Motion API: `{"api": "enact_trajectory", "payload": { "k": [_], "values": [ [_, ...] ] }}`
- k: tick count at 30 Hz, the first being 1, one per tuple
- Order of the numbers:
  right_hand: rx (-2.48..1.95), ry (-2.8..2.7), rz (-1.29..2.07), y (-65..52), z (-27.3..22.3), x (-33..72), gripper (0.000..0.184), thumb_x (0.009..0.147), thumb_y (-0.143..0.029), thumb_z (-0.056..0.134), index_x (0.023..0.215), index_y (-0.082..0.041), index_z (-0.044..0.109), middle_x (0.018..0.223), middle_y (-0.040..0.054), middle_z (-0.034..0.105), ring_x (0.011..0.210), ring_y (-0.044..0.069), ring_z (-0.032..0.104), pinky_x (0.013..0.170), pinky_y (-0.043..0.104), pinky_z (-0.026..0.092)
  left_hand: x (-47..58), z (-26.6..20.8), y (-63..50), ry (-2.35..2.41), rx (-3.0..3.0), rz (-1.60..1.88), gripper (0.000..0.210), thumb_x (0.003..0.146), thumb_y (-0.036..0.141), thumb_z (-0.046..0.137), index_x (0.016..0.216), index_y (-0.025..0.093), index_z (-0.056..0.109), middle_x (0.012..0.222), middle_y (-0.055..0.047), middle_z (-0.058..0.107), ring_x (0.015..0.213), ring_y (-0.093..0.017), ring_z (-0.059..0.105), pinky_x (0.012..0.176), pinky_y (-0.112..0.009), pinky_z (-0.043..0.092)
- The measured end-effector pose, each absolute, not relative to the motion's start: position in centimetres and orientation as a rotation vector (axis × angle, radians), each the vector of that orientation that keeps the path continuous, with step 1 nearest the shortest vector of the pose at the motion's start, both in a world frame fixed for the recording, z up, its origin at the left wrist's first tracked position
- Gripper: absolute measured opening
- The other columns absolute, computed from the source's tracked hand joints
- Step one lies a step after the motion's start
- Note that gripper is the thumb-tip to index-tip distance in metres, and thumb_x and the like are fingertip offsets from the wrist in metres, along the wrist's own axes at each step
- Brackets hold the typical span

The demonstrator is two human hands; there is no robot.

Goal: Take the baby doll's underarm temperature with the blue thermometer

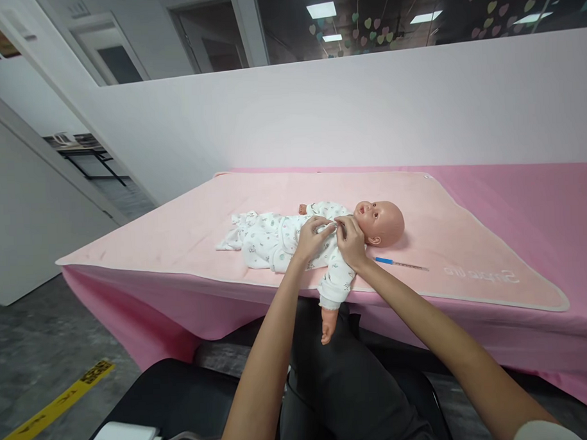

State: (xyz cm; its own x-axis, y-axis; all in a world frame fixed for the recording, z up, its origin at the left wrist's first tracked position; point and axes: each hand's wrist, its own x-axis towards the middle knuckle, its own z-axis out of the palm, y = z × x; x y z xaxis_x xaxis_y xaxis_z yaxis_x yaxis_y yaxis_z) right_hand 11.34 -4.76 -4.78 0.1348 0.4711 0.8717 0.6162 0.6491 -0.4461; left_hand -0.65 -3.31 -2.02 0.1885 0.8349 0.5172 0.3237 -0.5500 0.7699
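Note:
A bald baby doll (388,222) lies on its back across the pink blanket, its head to the right and one arm hanging over the table's front edge. It wears white printed baby clothes (265,237). At the doll's upper chest, near the neck, my left hand (315,234) pinches the cloth with thumb and fingers. Close beside it my right hand (351,241) grips the clothing in the same way. The small bit between the fingertips is mostly hidden. Near my right wrist lies a thin stick with a blue end (384,260), perhaps a thermometer.
A peach blanket (467,239) with lettering at its right covers much of the table. Beneath it a pink tablecloth (562,204) hangs over the front edge. A white wall (367,115) rises behind. At lower left are a black chair (169,391) and a white device with a cable (122,438).

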Motion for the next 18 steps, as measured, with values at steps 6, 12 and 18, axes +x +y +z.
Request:
{"api": "enact_trajectory", "payload": {
  "k": [6, 12, 18],
  "values": [
    [-0.965, -1.504, -0.142, -4.65, -4.88, 11.34, 0.018, 0.083, -0.013, 0.039, 0.093, -0.021, 0.052, 0.087, 0.0051, 0.060, 0.084, 0.017, 0.058, 0.076, 0.032, 0.049, -0.81, -2.14, -2.94, 1.040, 1.901, 1.333, 0.012, 0.071, 0.028, 0.063, 0.076, 0.018, 0.067, 0.084, -0.003, 0.061, 0.086, -0.016, 0.058, 0.083, -0.029, 0.043],
    [-0.941, -1.490, -0.113, -4.75, -4.80, 11.31, 0.021, 0.082, -0.010, 0.037, 0.094, -0.020, 0.052, 0.089, 0.0061, 0.059, 0.086, 0.018, 0.057, 0.078, 0.033, 0.049, -1.00, -2.03, -2.84, 1.021, 1.878, 1.277, 0.011, 0.069, 0.024, 0.061, 0.076, 0.019, 0.068, 0.084, -0.002, 0.061, 0.087, -0.016, 0.057, 0.085, -0.030, 0.042],
    [-0.945, -1.492, -0.100, -4.72, -4.80, 11.33, 0.020, 0.084, -0.012, 0.036, 0.094, -0.021, 0.052, 0.090, 0.0066, 0.058, 0.087, 0.018, 0.056, 0.080, 0.035, 0.049, -1.03, -2.18, -2.66, 1.002, 1.928, 1.254, 0.012, 0.074, 0.024, 0.052, 0.072, 0.018, 0.062, 0.083, -0.002, 0.057, 0.086, -0.016, 0.054, 0.084, -0.029, 0.041]
  ]
}}
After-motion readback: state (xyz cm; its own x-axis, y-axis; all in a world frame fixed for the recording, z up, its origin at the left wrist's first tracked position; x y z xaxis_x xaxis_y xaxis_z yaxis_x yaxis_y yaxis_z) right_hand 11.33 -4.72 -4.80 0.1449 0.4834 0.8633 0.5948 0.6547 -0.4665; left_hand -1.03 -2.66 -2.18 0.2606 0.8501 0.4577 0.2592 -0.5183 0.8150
